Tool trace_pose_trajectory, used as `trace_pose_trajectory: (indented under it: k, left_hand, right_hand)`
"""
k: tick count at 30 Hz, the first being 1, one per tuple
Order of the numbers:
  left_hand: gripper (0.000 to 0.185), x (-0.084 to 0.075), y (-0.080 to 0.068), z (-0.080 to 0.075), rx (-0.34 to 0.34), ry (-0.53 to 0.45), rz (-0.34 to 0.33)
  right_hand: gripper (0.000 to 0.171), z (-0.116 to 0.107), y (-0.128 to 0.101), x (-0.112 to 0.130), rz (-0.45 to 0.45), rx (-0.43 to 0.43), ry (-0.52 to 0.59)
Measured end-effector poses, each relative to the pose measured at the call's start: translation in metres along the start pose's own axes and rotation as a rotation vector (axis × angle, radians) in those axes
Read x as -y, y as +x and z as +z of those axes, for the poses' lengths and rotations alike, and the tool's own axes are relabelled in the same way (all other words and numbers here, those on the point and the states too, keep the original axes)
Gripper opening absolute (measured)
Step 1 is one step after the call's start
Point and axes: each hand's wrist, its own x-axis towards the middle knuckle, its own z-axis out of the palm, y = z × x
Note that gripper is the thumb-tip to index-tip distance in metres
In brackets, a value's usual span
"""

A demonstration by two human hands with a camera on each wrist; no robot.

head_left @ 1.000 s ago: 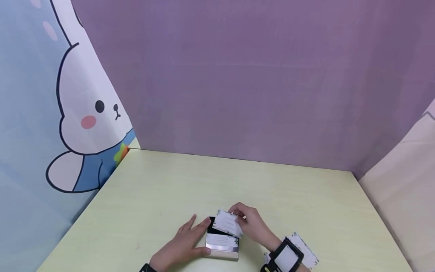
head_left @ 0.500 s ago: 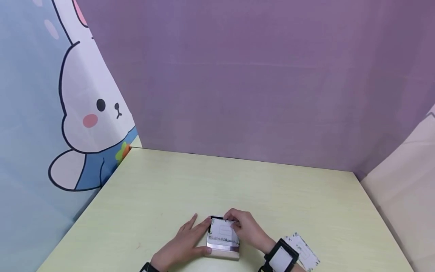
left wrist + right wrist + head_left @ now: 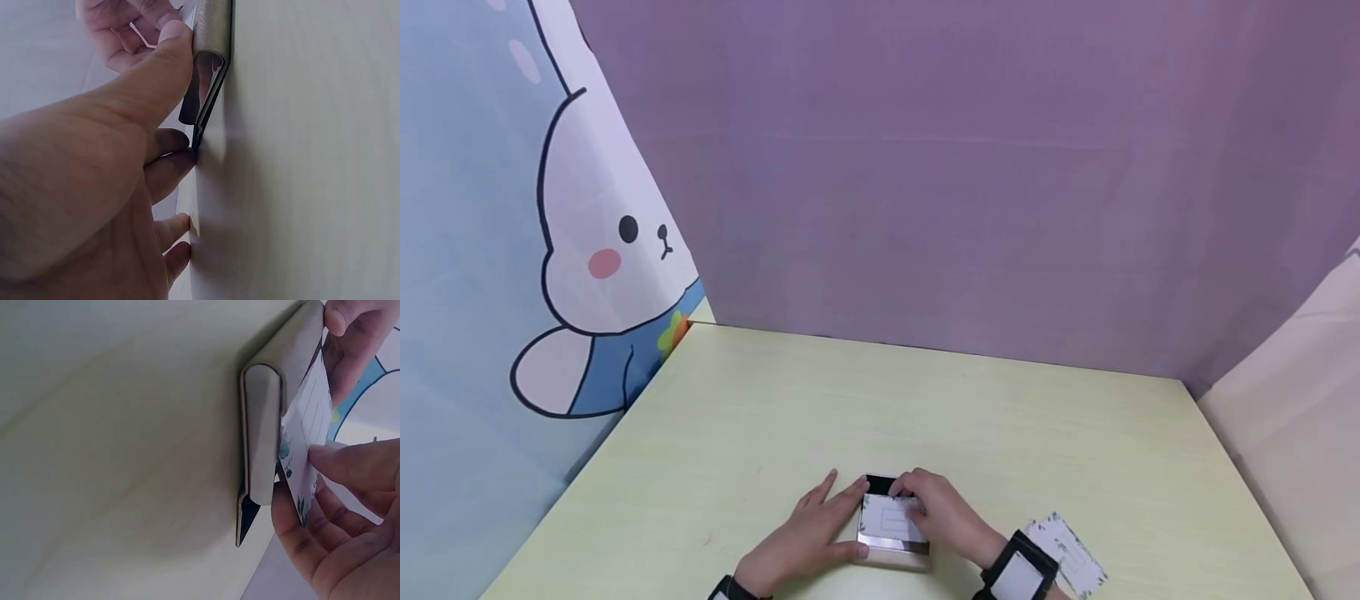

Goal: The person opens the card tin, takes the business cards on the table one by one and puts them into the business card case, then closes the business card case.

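Note:
A card case (image 3: pixel 891 559) with a beige cover, a shiny metal band and a black inside lies open near the table's front. Over it is a white card (image 3: pixel 883 517) with a printed leafy border, its near edge by the metal band. My right hand (image 3: pixel 943 510) pinches this card between thumb and fingers; in the right wrist view the card (image 3: pixel 308 428) stands tilted against the case (image 3: pixel 262 431). Along the case's left side, my left hand (image 3: pixel 805 533) rests with fingers spread, the thumb touching the near corner and the index finger the far one.
Several printed cards (image 3: pixel 1071 558) lie overlapping on the pale table (image 3: pixel 760 400) to the right, partly behind my right wrist strap (image 3: pixel 1021 568). A purple cloth (image 3: pixel 925 183) hangs behind the table, with a rabbit-print curtain (image 3: pixel 595 250) at the left.
My right hand has brought the card from a slanted position above the case to lie squarely over it, then drawn it nearer the metal band. My left hand has stayed at the case's side.

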Motion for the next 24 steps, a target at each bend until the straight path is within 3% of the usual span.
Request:
trace_pose_trajectory:
  k: [12, 18, 24]
  left_hand:
    - [0.1, -0.001, 0.003, -0.014, -0.003, -0.024, -0.019]
    - [0.1, -0.014, 0.003, -0.031, 0.022, -0.009, -0.043]
    - [0.099, -0.013, 0.002, -0.032, 0.028, -0.033, -0.037]
  right_hand:
    - [0.05, -0.013, -0.005, 0.026, -0.023, -0.014, -0.084]
    - [0.04, -0.014, -0.011, 0.027, -0.021, 0.027, -0.049]
    - [0.032, -0.015, -0.013, 0.03, -0.01, 0.04, -0.023]
